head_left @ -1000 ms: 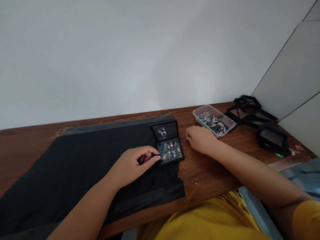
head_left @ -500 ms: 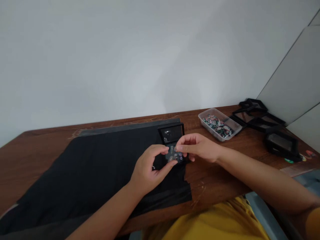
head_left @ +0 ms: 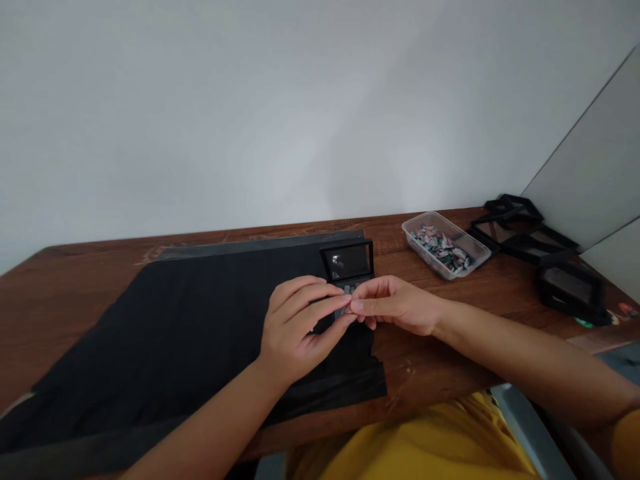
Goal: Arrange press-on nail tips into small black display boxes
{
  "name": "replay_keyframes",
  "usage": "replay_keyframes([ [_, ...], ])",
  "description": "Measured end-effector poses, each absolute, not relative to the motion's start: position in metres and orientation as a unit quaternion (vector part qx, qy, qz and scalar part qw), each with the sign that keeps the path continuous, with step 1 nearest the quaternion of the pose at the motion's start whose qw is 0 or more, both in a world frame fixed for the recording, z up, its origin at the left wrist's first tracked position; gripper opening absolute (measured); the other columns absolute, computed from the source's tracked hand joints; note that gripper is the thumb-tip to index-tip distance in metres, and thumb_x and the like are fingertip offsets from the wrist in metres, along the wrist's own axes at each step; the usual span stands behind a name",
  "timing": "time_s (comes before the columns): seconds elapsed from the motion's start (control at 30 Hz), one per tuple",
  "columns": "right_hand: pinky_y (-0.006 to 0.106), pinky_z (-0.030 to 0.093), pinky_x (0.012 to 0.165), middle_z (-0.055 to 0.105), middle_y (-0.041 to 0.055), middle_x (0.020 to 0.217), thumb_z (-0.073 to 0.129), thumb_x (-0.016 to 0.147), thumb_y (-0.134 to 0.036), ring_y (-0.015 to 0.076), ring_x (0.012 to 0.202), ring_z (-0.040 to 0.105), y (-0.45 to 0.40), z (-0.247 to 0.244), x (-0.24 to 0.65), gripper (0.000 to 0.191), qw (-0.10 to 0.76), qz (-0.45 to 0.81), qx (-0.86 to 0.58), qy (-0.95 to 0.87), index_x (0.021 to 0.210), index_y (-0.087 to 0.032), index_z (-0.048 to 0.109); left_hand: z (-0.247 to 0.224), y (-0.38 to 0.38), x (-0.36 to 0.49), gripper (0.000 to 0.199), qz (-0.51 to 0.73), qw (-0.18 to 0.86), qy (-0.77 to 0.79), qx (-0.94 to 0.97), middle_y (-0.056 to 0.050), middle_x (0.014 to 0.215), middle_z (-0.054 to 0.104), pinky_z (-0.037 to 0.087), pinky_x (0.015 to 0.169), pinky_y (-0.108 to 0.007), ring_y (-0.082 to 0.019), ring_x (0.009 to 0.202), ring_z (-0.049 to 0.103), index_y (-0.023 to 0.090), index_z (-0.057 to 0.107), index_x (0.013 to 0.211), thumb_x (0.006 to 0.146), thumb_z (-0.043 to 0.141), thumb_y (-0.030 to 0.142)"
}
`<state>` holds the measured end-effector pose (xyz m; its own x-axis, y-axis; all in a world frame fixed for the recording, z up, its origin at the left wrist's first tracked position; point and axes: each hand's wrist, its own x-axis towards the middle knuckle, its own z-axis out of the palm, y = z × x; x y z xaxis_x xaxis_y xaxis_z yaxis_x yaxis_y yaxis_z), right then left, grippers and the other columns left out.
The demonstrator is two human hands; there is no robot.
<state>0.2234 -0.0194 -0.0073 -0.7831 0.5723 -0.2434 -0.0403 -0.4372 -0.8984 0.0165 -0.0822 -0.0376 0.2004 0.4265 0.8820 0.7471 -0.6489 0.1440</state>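
Observation:
A small black case (head_left: 349,261) stands with its clear-windowed lid raised at the right part of a black cloth (head_left: 185,327). Small shiny pieces show in its base, mostly covered by my fingers. My left hand (head_left: 305,323) reaches over the base from the left, its thumb and fingertips brought together near the fingertips of my right hand. From the right, my right hand (head_left: 395,303) pinches at the same spot. Whatever lies between the fingertips is too small to make out.
A clear plastic tub (head_left: 447,245) of small colourful pieces stands right of the case on the wooden table (head_left: 435,353). Several black-framed cases (head_left: 570,287) lie farther right, beside a wall. Small coloured items lie near the right edge.
My left hand's fingers have closed in from a wide spread around the case to meet my right fingertips. More of the case base is now covered. The view has shifted slightly.

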Motion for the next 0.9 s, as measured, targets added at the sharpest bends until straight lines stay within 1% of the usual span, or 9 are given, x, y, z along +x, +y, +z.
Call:
replay_keyframes([
  [0.1, 0.022, 0.042, 0.062, 0.069, -0.0048, 0.076, 0.111, 0.055, -0.050, 0.0088, 0.070, 0.053, -0.021, -0.006, 0.222, 0.050, 0.194, 0.800, -0.271, -0.500, 0.079, -0.019, 0.079, -0.039, -0.082, 0.015, 0.010, -0.507, 0.151, -0.372, -0.763, -0.001, 0.095, 0.085, 0.068, 0.091, -0.043, -0.024, 0.095, 0.080, 0.029, 0.080, 0.107, 0.101, 0.078, 0.022],
  [0.23, 0.021, 0.044, 0.062, 0.071, -0.0039, 0.076, 0.110, 0.057, -0.047, 0.0087, 0.071, 0.054, -0.021, -0.008, 0.223, 0.046, 0.196, 0.793, -0.273, -0.507, 0.081, -0.020, 0.083, -0.037, -0.083, 0.014, 0.014, -0.523, 0.143, -0.356, -0.762, 0.000, 0.093, 0.084, 0.069, 0.088, -0.042, -0.023, 0.093, 0.080, 0.030, 0.080, 0.108, 0.100, 0.079, 0.017],
  [0.43, 0.018, 0.047, 0.052, 0.075, -0.0023, 0.082, 0.104, 0.070, -0.047, 0.0081, 0.068, 0.058, -0.018, -0.011, 0.227, 0.039, 0.182, 0.812, -0.234, -0.503, 0.092, -0.021, 0.088, -0.033, -0.082, 0.011, 0.013, -0.527, 0.142, -0.343, -0.764, 0.001, 0.093, 0.083, 0.068, 0.084, -0.039, -0.022, 0.093, 0.078, 0.029, 0.079, 0.106, 0.102, 0.079, 0.016],
  [0.5, 0.017, 0.049, 0.050, 0.076, -0.0020, 0.083, 0.105, 0.068, -0.045, 0.0081, 0.068, 0.060, -0.018, -0.012, 0.227, 0.038, 0.184, 0.815, -0.232, -0.498, 0.092, -0.021, 0.088, -0.032, -0.082, 0.009, 0.012, -0.528, 0.137, -0.342, -0.765, 0.001, 0.092, 0.083, 0.068, 0.082, -0.040, -0.021, 0.090, 0.078, 0.029, 0.079, 0.104, 0.102, 0.079, 0.017],
  [0.6, 0.017, 0.050, 0.048, 0.074, -0.0029, 0.078, 0.106, 0.066, -0.044, 0.0083, 0.066, 0.061, -0.018, -0.013, 0.226, 0.037, 0.195, 0.815, -0.231, -0.495, 0.089, -0.021, 0.089, -0.031, -0.082, 0.007, 0.010, -0.527, 0.126, -0.339, -0.769, 0.002, 0.089, 0.082, 0.068, 0.080, -0.040, -0.021, 0.089, 0.079, 0.028, 0.078, 0.101, 0.103, 0.080, 0.019],
  [0.67, 0.017, 0.050, 0.047, 0.074, -0.0029, 0.077, 0.106, 0.066, -0.044, 0.0083, 0.065, 0.060, -0.019, -0.013, 0.225, 0.037, 0.200, 0.812, -0.235, -0.496, 0.089, -0.021, 0.089, -0.030, -0.082, 0.007, 0.010, -0.525, 0.118, -0.337, -0.772, 0.002, 0.088, 0.083, 0.068, 0.080, -0.039, -0.021, 0.089, 0.079, 0.027, 0.077, 0.100, 0.103, 0.080, 0.018],
  [0.77, 0.017, 0.049, 0.047, 0.076, -0.0019, 0.081, 0.107, 0.066, -0.044, 0.0081, 0.065, 0.060, -0.021, -0.011, 0.224, 0.039, 0.200, 0.805, -0.248, -0.500, 0.092, -0.020, 0.089, -0.028, -0.083, 0.008, 0.011, -0.525, 0.108, -0.333, -0.776, 0.002, 0.088, 0.084, 0.069, 0.080, -0.037, -0.020, 0.089, 0.080, 0.026, 0.077, 0.100, 0.103, 0.081, 0.016],
  [0.9, 0.016, 0.049, 0.045, 0.077, -0.0023, 0.081, 0.109, 0.063, -0.047, 0.0070, 0.062, 0.057, -0.026, -0.004, 0.224, 0.044, 0.197, 0.803, -0.272, -0.492, 0.089, -0.019, 0.087, -0.026, -0.084, 0.008, 0.012, -0.531, 0.081, -0.332, -0.776, 0.002, 0.088, 0.084, 0.069, 0.079, -0.036, -0.020, 0.088, 0.080, 0.025, 0.077, 0.100, 0.103, 0.079, 0.013],
])
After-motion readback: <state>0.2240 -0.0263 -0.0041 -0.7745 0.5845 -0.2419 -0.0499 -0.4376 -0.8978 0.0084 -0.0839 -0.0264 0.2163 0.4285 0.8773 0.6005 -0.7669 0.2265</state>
